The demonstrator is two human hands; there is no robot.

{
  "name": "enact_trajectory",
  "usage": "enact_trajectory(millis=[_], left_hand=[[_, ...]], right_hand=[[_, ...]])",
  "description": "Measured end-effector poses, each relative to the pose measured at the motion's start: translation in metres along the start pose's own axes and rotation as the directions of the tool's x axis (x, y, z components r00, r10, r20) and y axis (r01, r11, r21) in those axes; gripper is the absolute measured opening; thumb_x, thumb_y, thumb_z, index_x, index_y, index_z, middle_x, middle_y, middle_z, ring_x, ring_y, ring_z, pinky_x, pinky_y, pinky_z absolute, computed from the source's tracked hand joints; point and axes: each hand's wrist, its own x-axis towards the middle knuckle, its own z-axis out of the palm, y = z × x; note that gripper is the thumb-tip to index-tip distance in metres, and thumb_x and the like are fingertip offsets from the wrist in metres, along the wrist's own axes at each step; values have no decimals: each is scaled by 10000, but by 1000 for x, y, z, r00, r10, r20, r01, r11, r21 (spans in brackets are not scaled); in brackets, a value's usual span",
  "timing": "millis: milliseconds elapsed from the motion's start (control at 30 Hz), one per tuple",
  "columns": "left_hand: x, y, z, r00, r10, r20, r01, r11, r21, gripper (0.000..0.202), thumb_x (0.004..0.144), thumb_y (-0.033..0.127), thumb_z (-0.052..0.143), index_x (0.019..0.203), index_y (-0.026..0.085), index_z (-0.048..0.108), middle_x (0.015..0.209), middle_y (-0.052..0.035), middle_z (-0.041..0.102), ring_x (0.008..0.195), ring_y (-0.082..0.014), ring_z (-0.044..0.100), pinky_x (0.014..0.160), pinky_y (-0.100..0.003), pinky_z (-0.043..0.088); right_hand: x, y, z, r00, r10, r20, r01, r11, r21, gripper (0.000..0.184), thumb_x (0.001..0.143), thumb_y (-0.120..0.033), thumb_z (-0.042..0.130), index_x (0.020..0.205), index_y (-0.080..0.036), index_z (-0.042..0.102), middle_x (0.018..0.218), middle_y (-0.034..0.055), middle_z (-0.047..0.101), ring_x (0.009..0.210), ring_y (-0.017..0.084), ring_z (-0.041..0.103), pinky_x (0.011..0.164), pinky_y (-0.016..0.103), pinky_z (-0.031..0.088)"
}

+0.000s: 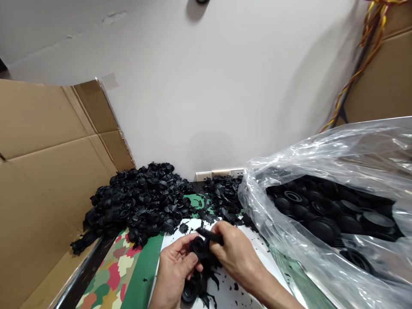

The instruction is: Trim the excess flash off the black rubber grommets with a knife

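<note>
Between the thumb and fingers of my left hand [176, 267] is a black rubber part [198, 246] with a round, ringed opening. My right hand [237, 254] is closed around a slim black pen-shaped tool [210, 235], whose tip points left just above the part. I cannot make out the tip clearly, nor whether it touches the rubber. Below my hands, more black rubber parts [189, 292] and curled dark scraps [213, 281] lie on a white sheet [273, 279].
At the left is a heap of black ribbed rubber parts [144, 197] beside a cardboard box [51, 171]. Black scraps [225, 193] are piled at the back near a wall socket strip [219, 174]. A clear plastic bag [322, 148] at the right holds many round black parts [322, 227].
</note>
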Motion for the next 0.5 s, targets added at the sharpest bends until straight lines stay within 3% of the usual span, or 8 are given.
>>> enact_trajectory(millis=[100, 200, 333, 500], left_hand=[[0, -1, 0, 1000, -14, 25, 16, 998, -57, 317, 638, 261, 765, 930, 147, 722, 597, -27, 649, 472, -91, 550, 379, -139, 311], [0, 0, 0, 999, -22, 31, 24, 996, -87, 325, 635, 269, 772, 932, 147, 720, 626, -39, 652, 480, -91, 558, 377, -138, 303], [1, 0, -1, 999, -27, 23, 29, 995, -92, 353, 619, 288, 782, 935, 143, 721, 587, -34, 635, 467, -91, 543, 374, -141, 293], [2, -2, -3, 1000, -28, 10, 29, 997, -75, 352, 611, 275, 788, 935, 155, 722, 634, -32, 644, 493, -91, 551, 377, -139, 284]], right_hand=[[5, 10, -5, 999, 35, 20, -39, 962, 272, 144, 719, -139, 433, 598, -212, 405, 554, -37, 453, 539, 141, 443, 501, 233, 313], [6, 14, -8, 997, 0, 78, -33, 907, 419, 195, 780, -271, 432, 599, -207, 396, 552, -53, 392, 522, 123, 397, 488, 232, 304], [4, 17, -5, 993, -26, 112, -21, 916, 400, 230, 777, -344, 485, 614, -184, 463, 568, -42, 428, 551, 126, 401, 498, 236, 313], [-1, 11, -4, 994, -70, 85, 29, 913, 407, 99, 755, -222, 495, 666, -181, 507, 626, -25, 504, 620, 147, 472, 556, 243, 365]])
